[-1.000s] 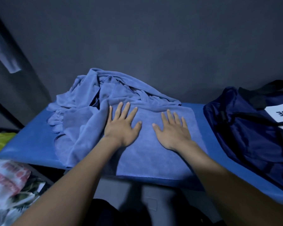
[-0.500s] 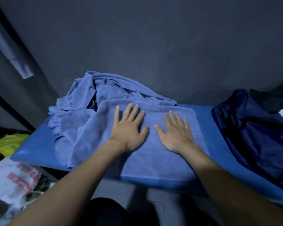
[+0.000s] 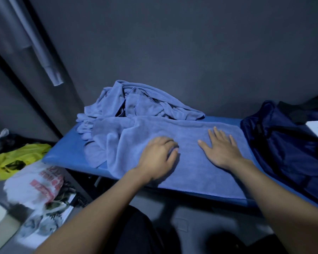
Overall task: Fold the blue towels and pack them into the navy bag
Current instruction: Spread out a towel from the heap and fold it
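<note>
1. A blue towel (image 3: 195, 143) lies spread flat at the front edge of the blue bench (image 3: 62, 154).
2. The right hand (image 3: 222, 149) presses on it, fingers straight.
3. The left hand (image 3: 158, 154) rests on it with fingers curled; blurred, so whether it grips the cloth I cannot tell.
4. Crumpled towels (image 3: 136, 103) lie at the back-left.
5. The navy bag (image 3: 283, 143) sits at the right end.

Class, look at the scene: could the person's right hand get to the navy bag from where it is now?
Probably yes. The right hand lies flat on the spread blue towel, and the navy bag sits just beside it on the same blue bench, with nothing between them.
</note>
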